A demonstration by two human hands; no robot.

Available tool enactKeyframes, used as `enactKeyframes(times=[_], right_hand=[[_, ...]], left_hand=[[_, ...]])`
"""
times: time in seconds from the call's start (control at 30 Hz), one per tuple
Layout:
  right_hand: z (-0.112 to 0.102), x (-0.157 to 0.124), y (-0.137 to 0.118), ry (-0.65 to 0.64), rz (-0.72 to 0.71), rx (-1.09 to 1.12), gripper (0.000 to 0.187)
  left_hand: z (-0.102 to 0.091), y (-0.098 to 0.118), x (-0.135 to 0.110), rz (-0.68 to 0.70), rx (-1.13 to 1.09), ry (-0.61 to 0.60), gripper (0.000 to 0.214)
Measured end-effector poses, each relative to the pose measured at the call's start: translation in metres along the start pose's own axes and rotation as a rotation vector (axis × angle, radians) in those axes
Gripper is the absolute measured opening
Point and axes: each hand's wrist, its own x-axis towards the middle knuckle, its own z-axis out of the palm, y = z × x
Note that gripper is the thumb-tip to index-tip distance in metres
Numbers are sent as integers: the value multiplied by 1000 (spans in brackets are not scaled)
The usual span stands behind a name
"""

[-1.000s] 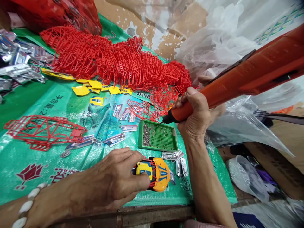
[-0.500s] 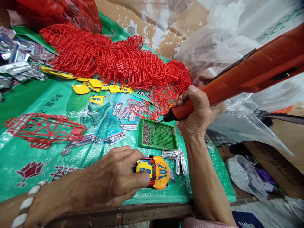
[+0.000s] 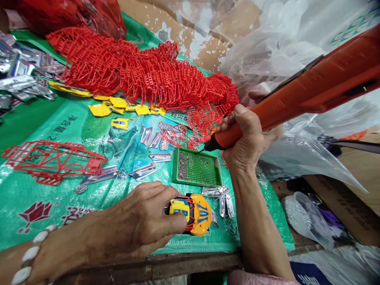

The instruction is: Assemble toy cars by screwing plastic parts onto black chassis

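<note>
1. While the toy car body (image 3: 194,213) lies on the green cover at the near edge of the bench (image 3: 166,267), it is pinned from its left side by the left hand (image 3: 142,225), whose fingers are curled loosely and whose thumb is pressed against the yellow roof.
2. An orange electric screwdriver (image 3: 297,97) is gripped by the right hand (image 3: 246,138), which is closed fully around the lower barrel.
3. The screwdriver is held at a slant, with its body rising to the upper right and its dark tip (image 3: 208,147) placed at the upper right corner of the green screw tray (image 3: 197,168).
4. Small metal screws are seen gathered along the left side of the tray.
5. The tray is located just beyond the car body, between the two hands.
6. Silver metal parts (image 3: 218,198) are scattered just right of the car body and to the left of the tray.
7. A single red plastic frame (image 3: 53,160) is laid flat at the left, well apart from the car body.
8. A large heap of red frames (image 3: 142,75) is piled across the far side of the bench, with yellow panels (image 3: 118,105) strewn along its near edge.
9. Clear plastic bags (image 3: 297,158) are seen behind the right hand.
</note>
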Motion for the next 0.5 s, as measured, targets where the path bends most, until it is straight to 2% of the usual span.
enactKeyframes(times=[0.4,0.5], right_hand=[[0,-1,1,-9,-19,24,26],[0,-1,1,-3,-18,28,29]], left_hand=[[2,-1,-1,5,0,21,22],[-2,0,1,4,-2,-18,20]])
